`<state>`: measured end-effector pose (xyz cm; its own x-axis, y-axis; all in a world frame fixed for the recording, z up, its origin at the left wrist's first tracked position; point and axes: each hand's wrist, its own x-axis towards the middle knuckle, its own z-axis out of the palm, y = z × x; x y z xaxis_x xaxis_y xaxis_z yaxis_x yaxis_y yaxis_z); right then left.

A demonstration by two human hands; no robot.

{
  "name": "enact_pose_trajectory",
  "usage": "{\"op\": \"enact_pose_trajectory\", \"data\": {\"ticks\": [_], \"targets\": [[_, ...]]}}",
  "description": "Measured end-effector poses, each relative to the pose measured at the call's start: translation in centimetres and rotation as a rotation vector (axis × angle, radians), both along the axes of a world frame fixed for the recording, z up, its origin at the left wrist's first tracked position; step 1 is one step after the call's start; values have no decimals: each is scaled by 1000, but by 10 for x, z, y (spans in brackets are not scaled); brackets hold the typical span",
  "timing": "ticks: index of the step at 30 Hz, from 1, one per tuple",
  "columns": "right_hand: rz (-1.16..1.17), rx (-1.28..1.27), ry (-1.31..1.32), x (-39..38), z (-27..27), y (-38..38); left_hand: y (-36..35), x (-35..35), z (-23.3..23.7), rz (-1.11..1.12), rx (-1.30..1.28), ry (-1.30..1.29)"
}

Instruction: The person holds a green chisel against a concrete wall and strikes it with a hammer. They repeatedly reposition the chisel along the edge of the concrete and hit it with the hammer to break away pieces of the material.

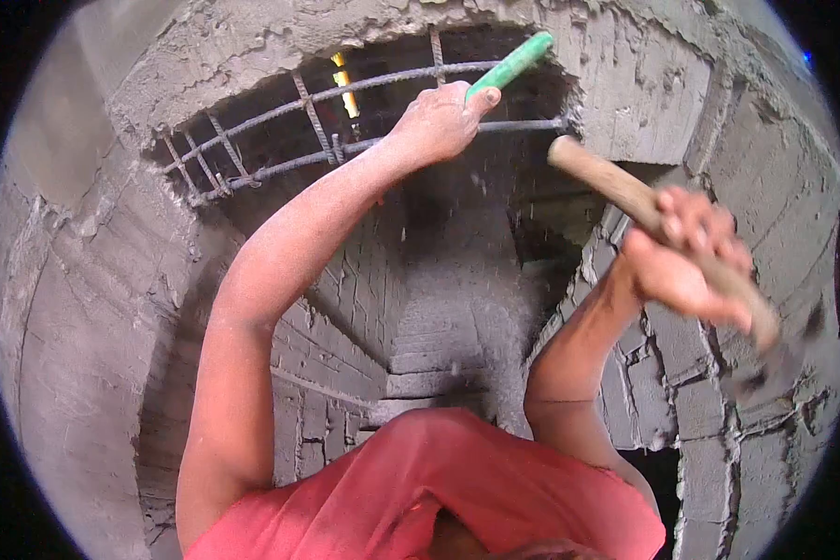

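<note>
My left hand (443, 123) is closed around a green chisel (515, 65), raised in front of the opening in the concrete. One end of it points up and to the right; the other is hidden behind my fist. To the right, my right hand (689, 257) grips a hammer by its wooden handle (611, 179). The hammer's dark head (770, 369), smeared by motion, is at the lower right, apart from the chisel. Steel reinforcing bars (299, 164) cross the opening behind my left hand.
A rough concrete edge (569, 23) surrounds the opening. A yellow object (344, 84) shows behind the bars. Dusty steps (434, 359) lie far below, between brick walls (709, 420). Small bits of debris are in the air under my left hand.
</note>
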<state>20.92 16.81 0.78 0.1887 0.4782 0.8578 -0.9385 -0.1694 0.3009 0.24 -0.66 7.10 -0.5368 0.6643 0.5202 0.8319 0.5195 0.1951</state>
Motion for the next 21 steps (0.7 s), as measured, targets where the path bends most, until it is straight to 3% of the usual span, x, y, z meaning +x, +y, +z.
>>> {"op": "enact_pose_trajectory", "data": {"ticks": [3, 5, 10, 13, 17, 19, 21], "targets": [[-272, -133, 60, 4, -10, -17, -10, -13, 0, -14, 25, 95], [-296, -294, 25, -19, -20, -30, -11, -7, 6, 51, -19, 84], [-9, -371, 3, -108, -35, -61, -8, 1, 12, 99, -73, 166], [279, -230, -934, -151, -34, -72, -8, 16, 14, 36, -132, 200], [338, -425, -673, -114, -43, -64, -6, 13, 14, 72, -122, 181], [441, -419, -351, -89, -43, -53, -8, 14, 19, 70, -164, 202], [37, -432, -183, -79, -37, -44, -6, 5, 16, 43, -73, 159]]}}
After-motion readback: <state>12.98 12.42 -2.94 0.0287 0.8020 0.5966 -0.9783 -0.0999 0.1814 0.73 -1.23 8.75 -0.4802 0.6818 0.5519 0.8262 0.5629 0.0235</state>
